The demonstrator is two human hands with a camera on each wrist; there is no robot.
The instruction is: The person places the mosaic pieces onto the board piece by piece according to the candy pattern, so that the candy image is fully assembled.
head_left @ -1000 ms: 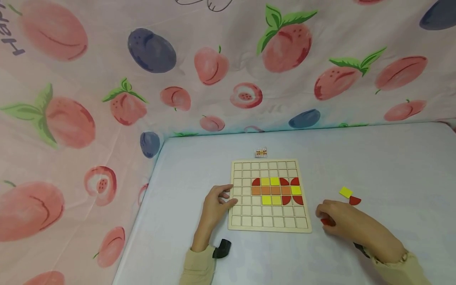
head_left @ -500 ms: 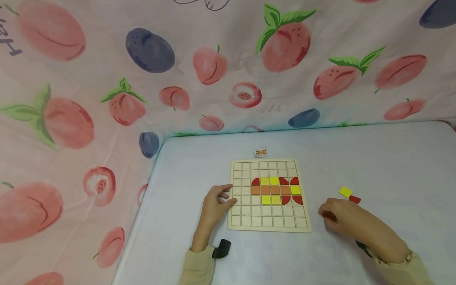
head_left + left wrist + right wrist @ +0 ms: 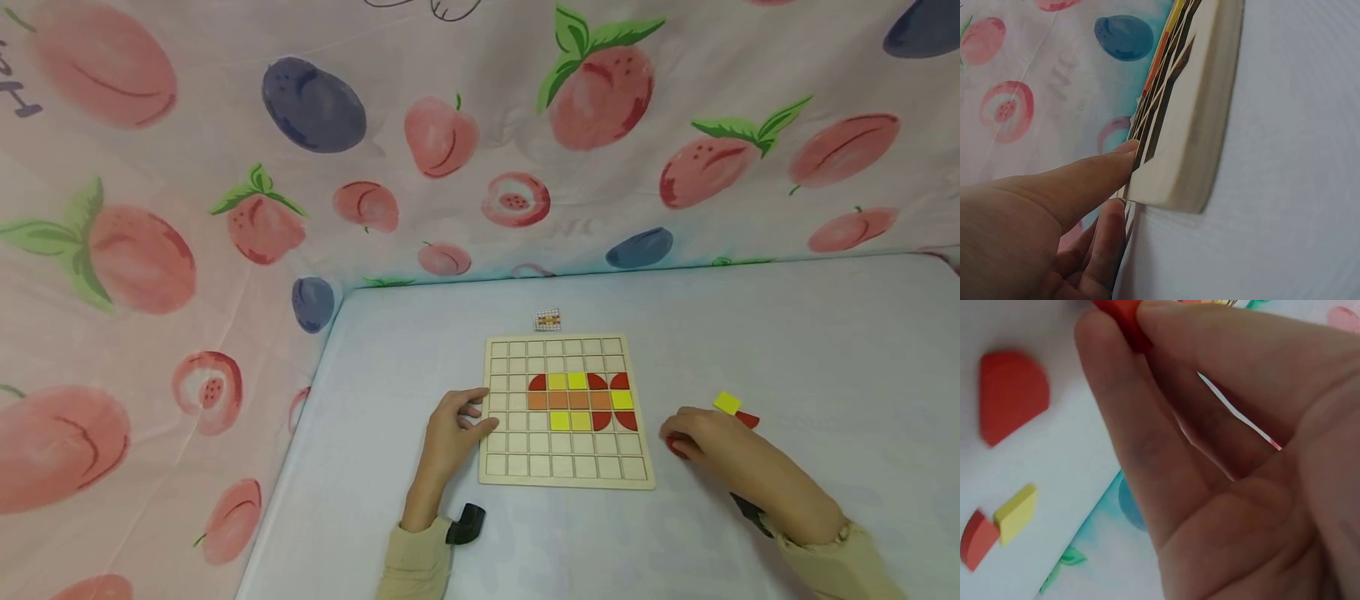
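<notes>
R hand [image 3: 708, 440] has a red pc [image 3: 1125, 322] pinched btwn thumb & fingertips. Pc's off the board [image 3: 540, 465], just past its R edge, so the board lies L of that hand w/ a narrow gap btwn. Orange row [image 3: 570, 401] on it runs L–R, roughly in line w/ that gap. Can't tell the pc's height or exact turn; fingers hide most of it. L hand [image 3: 450, 421] is the nearer one, touching the board's L edge, thumb & finger spread, not curled round it. Yellow sq [image 3: 727, 403] & red wedge [image 3: 748, 420] lie close tog., just beyond R hand; another wedge [image 3: 1015, 394] shows from R wrist.
</notes>
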